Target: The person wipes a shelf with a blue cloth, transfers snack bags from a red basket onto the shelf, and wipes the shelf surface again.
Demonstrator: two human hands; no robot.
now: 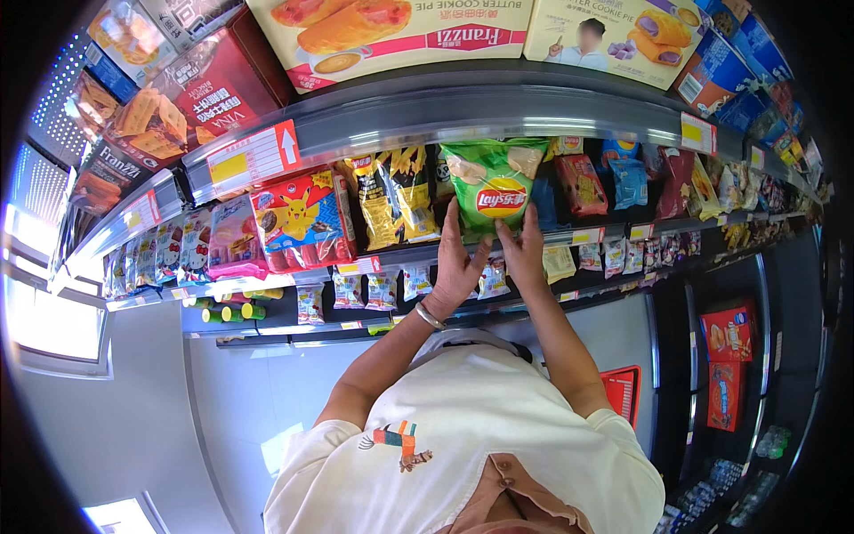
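A green Lay's chip bag (pixel 495 183) stands upright at the shelf's front, between my two hands, its top just below the upper shelf's edge. My left hand (pixel 457 263), with a bangle at the wrist, grips its lower left side. On the lower right, my right hand (pixel 524 253) holds the bag with thumb and fingers. Left of it are black-and-yellow snack bags (pixel 390 200). To the right are a red snack packet (pixel 580 185) and a blue one (pixel 627 182).
The upper shelf's curved edge (pixel 467 110) overhangs, carrying cookie pie boxes (pixel 400 40). A red Pikachu snack pack (pixel 303 220) sits further left. Small packets (pixel 381 292) line the lower shelf. A red basket (pixel 622 394) is beside me, near another shelf with red boxes (pixel 725 395).
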